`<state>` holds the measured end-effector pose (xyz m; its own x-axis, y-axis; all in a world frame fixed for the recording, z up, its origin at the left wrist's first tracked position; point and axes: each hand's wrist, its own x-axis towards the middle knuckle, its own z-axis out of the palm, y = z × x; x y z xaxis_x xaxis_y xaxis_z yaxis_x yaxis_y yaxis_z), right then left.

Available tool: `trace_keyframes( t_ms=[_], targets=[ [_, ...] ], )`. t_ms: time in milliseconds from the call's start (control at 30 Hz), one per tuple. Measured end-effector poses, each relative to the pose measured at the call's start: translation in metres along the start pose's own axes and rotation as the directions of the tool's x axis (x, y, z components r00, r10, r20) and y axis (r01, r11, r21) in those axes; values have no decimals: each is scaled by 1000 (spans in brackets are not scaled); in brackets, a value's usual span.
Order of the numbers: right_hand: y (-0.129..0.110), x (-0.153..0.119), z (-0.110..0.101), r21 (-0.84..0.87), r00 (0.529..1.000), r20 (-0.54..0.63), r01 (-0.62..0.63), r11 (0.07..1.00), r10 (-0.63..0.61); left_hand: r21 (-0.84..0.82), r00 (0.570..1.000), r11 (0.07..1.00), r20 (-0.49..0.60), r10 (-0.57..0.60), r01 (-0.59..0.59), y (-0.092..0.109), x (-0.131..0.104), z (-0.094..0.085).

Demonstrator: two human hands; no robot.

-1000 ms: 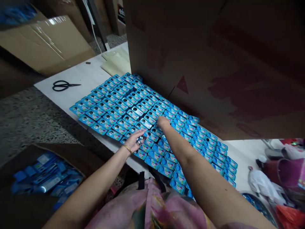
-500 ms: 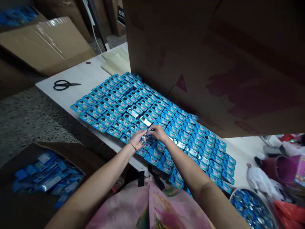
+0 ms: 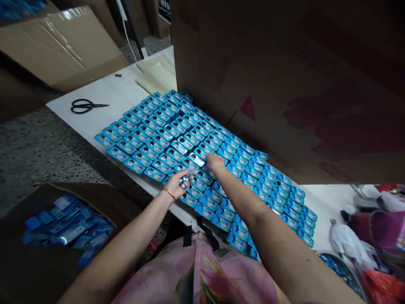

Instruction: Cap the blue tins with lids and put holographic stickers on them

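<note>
Rows of small blue rectangular tins [image 3: 152, 150] with printed lids lie close together across the table. Many at the left and middle show a dark or silvery round in the lid; those at the right show a plain blue round recess. Several small round shiny silver-and-blue pieces [image 3: 184, 180] rest in my left hand [image 3: 177, 184], whose fingers curl around them just above the near rows. My right hand [image 3: 215, 164] is closed and reaches down onto a tin in the middle rows. Its fingertips, and anything in them, are hidden from view.
A large cardboard box [image 3: 253, 55] stands along the table's far side. Black scissors [image 3: 87, 106] lie on the white table [image 3: 65, 101] at the left. An open carton of blue tins [image 3: 68, 228] sits below left. A round basin [image 3: 343, 270] of small shiny pieces is at the lower right.
My right hand has moved away from my left hand, forward and right, down onto a tin. The left hand has drawn back slightly left with the small pieces. The view has shifted a little.
</note>
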<state>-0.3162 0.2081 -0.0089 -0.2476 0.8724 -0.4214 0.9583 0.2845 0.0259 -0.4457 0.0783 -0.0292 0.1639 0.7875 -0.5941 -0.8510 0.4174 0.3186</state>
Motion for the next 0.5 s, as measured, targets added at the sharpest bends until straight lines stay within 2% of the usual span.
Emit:
trace_keyframes(
  t_ms=[133,200,267,333,400,433,500],
  targets=[
    [4,-18,-2,0,997,-76,27,1000,-27,95,991,993,-107,76,-66,-4,3,-1],
    [5,-37,-1,49,979,-156,138,989,-129,140,980,988,-173,94,-70,-7,3,-1],
    [3,-59,4,136,915,-241,361,923,-322,187,972,979,-207,116,-77,-10,2,1],
    [-1,-80,13,203,807,-292,576,792,-513,221,966,972,-224,126,-76,-12,1,2],
    [-4,-93,21,219,729,-302,680,699,-614,229,967,972,-228,110,-57,-14,0,2],
    [-5,-97,24,213,713,-303,698,684,-633,216,971,976,-222,84,-35,-15,-1,1],
    [-1,-97,28,212,726,-320,681,700,-609,174,982,985,-189,25,8,-14,-3,-2]
  ],
)
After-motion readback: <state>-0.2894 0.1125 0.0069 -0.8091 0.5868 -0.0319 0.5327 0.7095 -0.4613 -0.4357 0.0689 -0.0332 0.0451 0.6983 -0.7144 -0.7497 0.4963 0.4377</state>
